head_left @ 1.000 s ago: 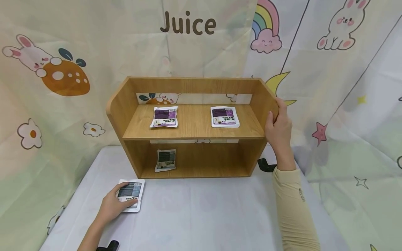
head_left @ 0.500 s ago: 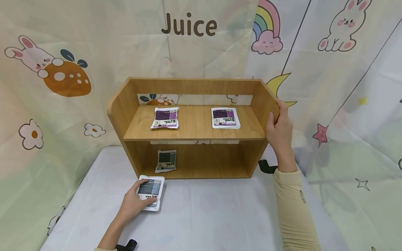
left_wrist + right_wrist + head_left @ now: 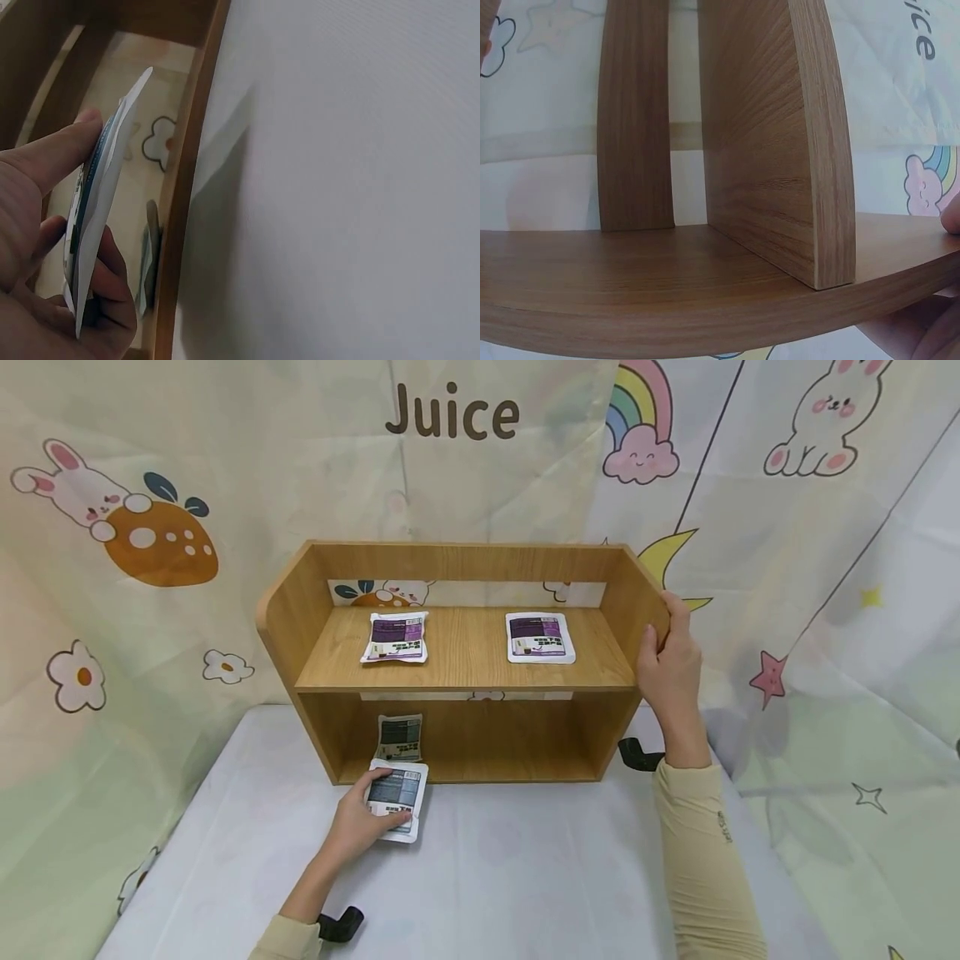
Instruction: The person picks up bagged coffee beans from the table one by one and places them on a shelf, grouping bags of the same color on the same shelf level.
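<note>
Pouch (image 3: 397,794) lying at front edge of wooden shelf (image 3: 465,672), low on white worktop (image 3: 525,877); left hand (image 3: 358,823) pinching it, thumb and fingers curling round edges. Right hand (image 3: 666,667) gripping shelf's right side panel. Second dark pouch (image 3: 399,737) sitting inside lower compartment; two purple pouches (image 3: 395,637) lying on upper board.

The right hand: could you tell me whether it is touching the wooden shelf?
Touching. The head view shows the right hand gripping the wooden shelf by its right side panel, fingers wrapped over the edge.
</note>
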Motion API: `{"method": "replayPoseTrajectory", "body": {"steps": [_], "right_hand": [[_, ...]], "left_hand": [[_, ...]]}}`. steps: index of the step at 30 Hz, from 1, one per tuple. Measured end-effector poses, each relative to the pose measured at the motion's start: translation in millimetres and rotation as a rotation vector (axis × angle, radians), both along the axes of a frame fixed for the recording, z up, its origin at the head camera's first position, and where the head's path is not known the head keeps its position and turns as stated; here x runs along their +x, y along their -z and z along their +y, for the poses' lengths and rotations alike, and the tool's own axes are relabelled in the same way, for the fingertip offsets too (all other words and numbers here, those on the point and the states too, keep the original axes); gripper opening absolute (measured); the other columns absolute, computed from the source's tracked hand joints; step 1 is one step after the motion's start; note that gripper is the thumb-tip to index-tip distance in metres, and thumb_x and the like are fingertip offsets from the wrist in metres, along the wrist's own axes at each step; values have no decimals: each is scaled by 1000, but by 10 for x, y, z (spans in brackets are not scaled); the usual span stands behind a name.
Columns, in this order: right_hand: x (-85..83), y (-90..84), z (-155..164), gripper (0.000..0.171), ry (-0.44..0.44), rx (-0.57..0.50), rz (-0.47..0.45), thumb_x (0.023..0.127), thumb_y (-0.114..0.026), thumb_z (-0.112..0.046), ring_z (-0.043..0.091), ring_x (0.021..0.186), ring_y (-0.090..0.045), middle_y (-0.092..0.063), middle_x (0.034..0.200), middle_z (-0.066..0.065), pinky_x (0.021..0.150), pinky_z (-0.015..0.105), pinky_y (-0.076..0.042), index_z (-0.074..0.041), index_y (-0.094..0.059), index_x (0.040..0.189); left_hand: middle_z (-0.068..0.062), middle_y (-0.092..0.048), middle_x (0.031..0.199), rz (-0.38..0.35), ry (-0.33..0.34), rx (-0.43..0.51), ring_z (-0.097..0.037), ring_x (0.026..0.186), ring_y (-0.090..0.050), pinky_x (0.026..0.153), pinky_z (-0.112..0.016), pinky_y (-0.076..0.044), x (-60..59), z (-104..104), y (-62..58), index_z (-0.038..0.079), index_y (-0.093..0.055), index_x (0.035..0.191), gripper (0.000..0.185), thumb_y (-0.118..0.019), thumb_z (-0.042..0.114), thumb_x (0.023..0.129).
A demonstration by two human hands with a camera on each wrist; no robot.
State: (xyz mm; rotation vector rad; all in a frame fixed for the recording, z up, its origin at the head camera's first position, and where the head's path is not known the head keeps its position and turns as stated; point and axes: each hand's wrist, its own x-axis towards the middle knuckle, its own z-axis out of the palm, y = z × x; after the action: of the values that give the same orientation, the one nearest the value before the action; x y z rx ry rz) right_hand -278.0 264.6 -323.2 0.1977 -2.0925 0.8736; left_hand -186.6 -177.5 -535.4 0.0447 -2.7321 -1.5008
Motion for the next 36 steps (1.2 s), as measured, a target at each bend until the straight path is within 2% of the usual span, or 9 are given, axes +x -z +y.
{"method": "replayPoseTrajectory", "body": {"steps": [6,14,20,27,36], "right_hand": [[-10,-14,4,45,-4,4,2,100,-45,-16,38,109,-60,-57,129,19,87,56,-49,-25,-37,144],[-16,-44,26,45,12,3,7,100,-45,-17,37,108,-61,-58,128,18,87,55,-49,-26,-37,144],[-13,-21,20,46,-2,-2,-7,100,-45,-17,36,109,-61,-58,129,16,88,55,-49,-27,-37,144],[-3,-7,5,46,-11,-1,-7,100,-45,-16,36,109,-60,-57,130,16,87,55,-49,-27,-36,144],[-4,-26,-6,45,-13,1,1,100,-45,-16,36,107,-61,-57,129,17,86,54,-50,-26,-36,144]], "left_hand": [[-16,-43,145,47,24,31,-38,127,-45,101,-57,-37,-130,186,-8,23,-51,136,87,-93,35,61],[-13,-43,145,79,74,55,-34,128,-44,102,-54,-37,-371,431,-64,23,-51,136,85,-92,35,63],[-14,-46,142,111,106,66,-33,128,-44,103,-54,-35,-527,617,-40,18,-52,136,83,-91,35,65],[-13,-49,139,107,113,74,-30,124,-47,101,-50,-38,-732,849,-2,18,-50,137,84,-91,36,65],[-11,-46,142,75,117,45,-30,128,-44,103,-49,-37,-975,1058,12,19,-48,139,84,-89,36,68]]}}
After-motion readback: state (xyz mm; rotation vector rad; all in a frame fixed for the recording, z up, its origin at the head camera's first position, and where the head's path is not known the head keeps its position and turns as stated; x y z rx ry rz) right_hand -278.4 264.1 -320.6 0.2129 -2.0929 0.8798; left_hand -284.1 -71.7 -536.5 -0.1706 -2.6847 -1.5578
